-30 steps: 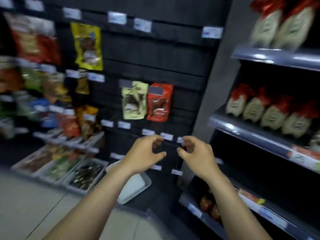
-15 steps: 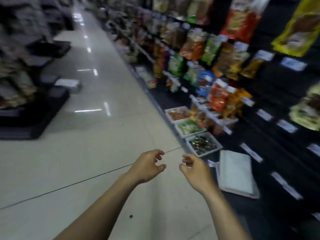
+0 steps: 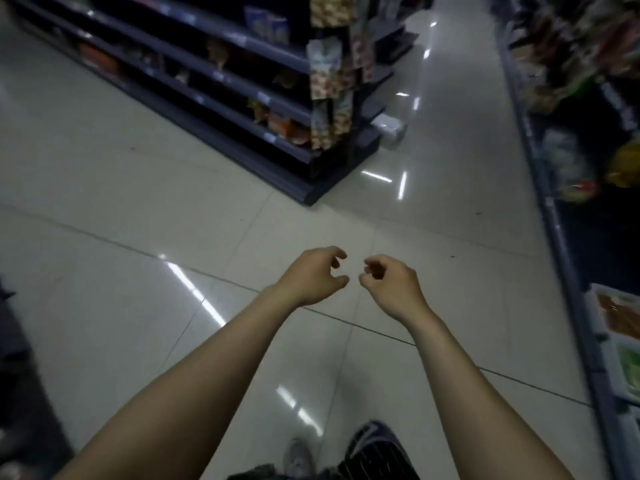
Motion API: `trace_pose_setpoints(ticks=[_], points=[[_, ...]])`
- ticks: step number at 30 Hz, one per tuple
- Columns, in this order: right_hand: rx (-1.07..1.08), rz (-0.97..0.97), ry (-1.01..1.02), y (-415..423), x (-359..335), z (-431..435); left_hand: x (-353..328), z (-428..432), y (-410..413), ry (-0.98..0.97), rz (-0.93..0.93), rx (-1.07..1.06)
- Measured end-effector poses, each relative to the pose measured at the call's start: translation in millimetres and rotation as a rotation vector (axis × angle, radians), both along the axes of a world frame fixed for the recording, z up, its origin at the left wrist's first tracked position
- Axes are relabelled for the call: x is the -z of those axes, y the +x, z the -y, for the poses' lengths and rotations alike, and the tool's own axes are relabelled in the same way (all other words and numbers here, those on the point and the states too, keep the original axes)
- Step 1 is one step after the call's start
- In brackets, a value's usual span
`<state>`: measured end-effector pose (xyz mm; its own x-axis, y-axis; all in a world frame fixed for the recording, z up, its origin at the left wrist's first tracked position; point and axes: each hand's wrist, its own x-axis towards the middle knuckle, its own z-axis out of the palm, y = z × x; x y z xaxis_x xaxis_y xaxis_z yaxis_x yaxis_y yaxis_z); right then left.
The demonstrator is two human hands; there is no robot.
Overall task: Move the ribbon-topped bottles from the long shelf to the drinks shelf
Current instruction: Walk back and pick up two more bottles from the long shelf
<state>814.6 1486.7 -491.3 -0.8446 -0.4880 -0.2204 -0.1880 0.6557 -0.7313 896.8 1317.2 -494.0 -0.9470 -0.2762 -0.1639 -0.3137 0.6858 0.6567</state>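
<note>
No ribbon-topped bottle shows in this view. My left hand (image 3: 313,276) and my right hand (image 3: 391,284) hang side by side over the pale tiled floor (image 3: 121,188), a small gap between them. Both hold nothing, with fingers loosely curled and apart. My forearms reach in from the bottom edge. Below them my shoe and striped trouser leg show.
A dark shelf unit (image 3: 214,84) with snack packs runs from the upper left and ends in a corner near the middle. Hanging packets (image 3: 329,74) cover its end. Another rack (image 3: 588,133) lines the right edge, with white trays (image 3: 620,327) low down. A small wrapped pack (image 3: 389,128) lies on the floor.
The view has swung left, away from the bottle shelves and snack wall, onto the open aisle floor. Both hands stayed empty and close together throughout.
</note>
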Motion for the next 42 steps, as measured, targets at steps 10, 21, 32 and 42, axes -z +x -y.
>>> trace_pose_setpoints(ticks=[10, 21, 32, 42], points=[[-0.379, 0.002, -0.001, -120.5, 29.2, 257.9, 34.1, 217.3, -61.3, 0.039, 0.055, -0.389], [-0.743, 0.007, 0.037, -213.7, 34.5, 508.7, 36.0, 408.2, -94.1, 0.108, 0.054, -0.799], [-0.785, -0.011, 0.062, -258.4, 46.1, 799.9, 48.8, 682.8, -135.2, 0.123, 0.017, -0.837], [-0.664, -0.152, -0.109, -343.8, -51.9, 1031.4, -49.6, 954.8, -209.1, -0.008, -0.114, -0.736]])
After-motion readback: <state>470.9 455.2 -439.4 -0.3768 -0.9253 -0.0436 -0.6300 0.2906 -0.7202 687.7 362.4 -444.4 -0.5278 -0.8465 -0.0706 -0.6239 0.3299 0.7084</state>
